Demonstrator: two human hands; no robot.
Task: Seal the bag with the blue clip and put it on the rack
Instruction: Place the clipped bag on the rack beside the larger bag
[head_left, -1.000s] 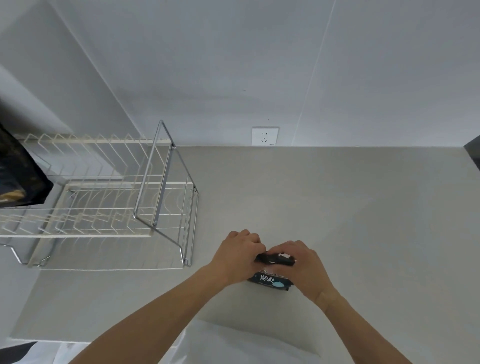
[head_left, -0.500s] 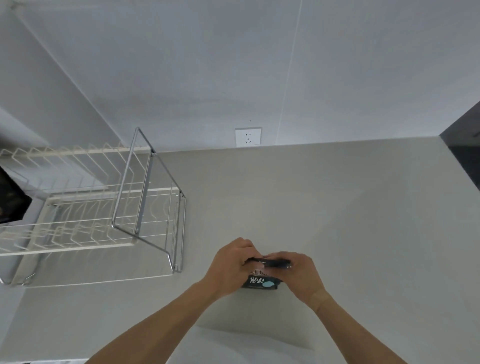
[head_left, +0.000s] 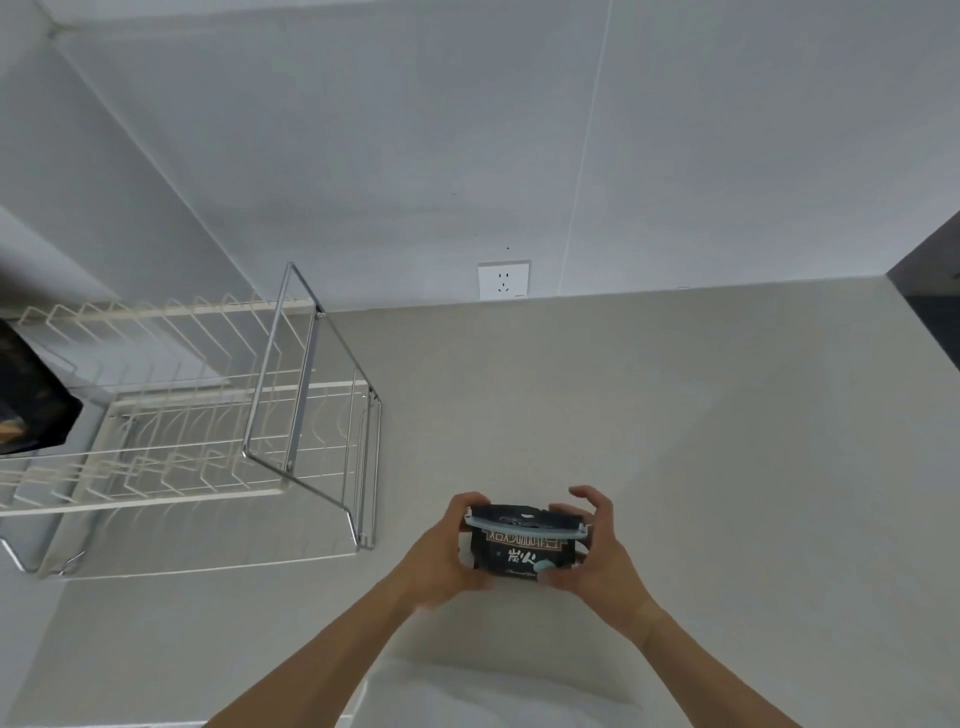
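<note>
A small black bag (head_left: 522, 551) with light lettering stands upright between my hands, above the grey counter. A pale blue clip (head_left: 527, 526) runs across its folded top. My left hand (head_left: 441, 556) grips the bag's left side. My right hand (head_left: 592, 545) holds its lower right corner with the thumb, and the fingers are spread behind the bag. The white wire rack (head_left: 171, 447) with a steel frame stands to the left on the counter.
Another dark bag (head_left: 31, 410) rests on the rack's far left end. A wall socket (head_left: 503, 280) sits just above the counter's back edge. The grey counter (head_left: 675, 441) stretches to the right, ending at a dark edge at the far right.
My hands came apart from the bag's top and lifted it upright, so the front and the blue clip now show. The view has shifted slightly.
</note>
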